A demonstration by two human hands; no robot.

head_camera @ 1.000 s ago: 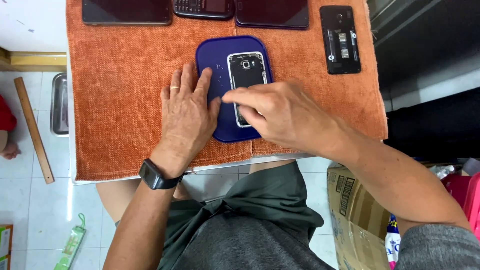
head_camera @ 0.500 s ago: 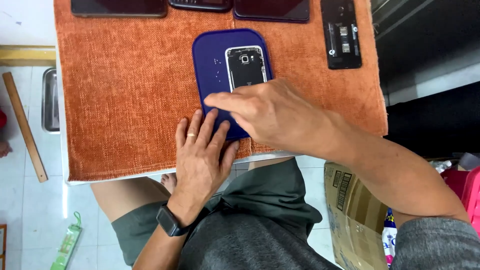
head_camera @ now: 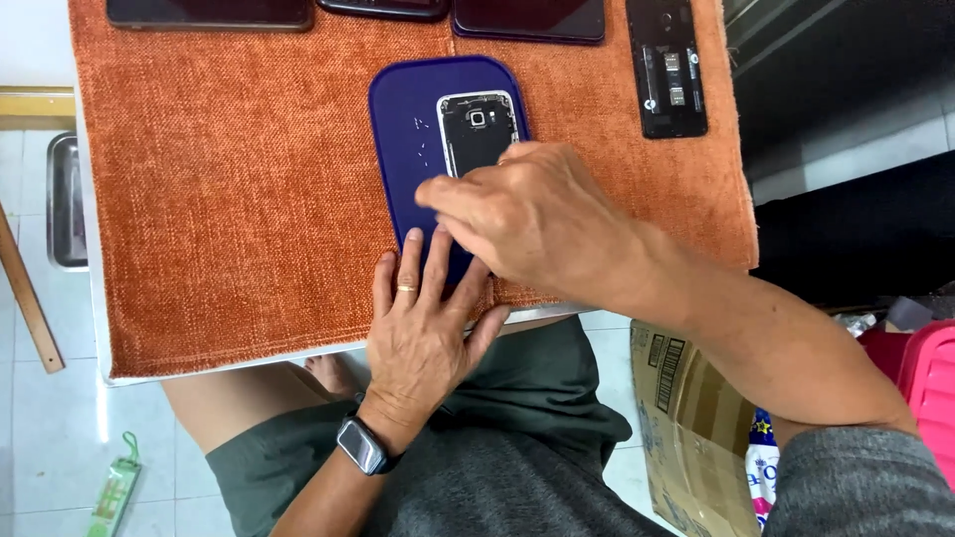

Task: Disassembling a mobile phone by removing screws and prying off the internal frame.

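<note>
Now | opened phone [head_camera: 477, 127] just beyond right fingers [head_camera: 448, 194], bunched | left fingers [head_camera: 410, 261] spread flat on mat [head_camera: 403, 109]

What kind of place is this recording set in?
Probably a small phone-repair bench, perhaps home-run. An opened phone lies on a blue mat under both hands, another backless phone and more handsets line the orange cloth, and a cardboard box sits on the tiled floor.

A brown cardboard box [head_camera: 686, 418] with a barcode label [head_camera: 668, 361] stands on the floor at lower right.
</note>
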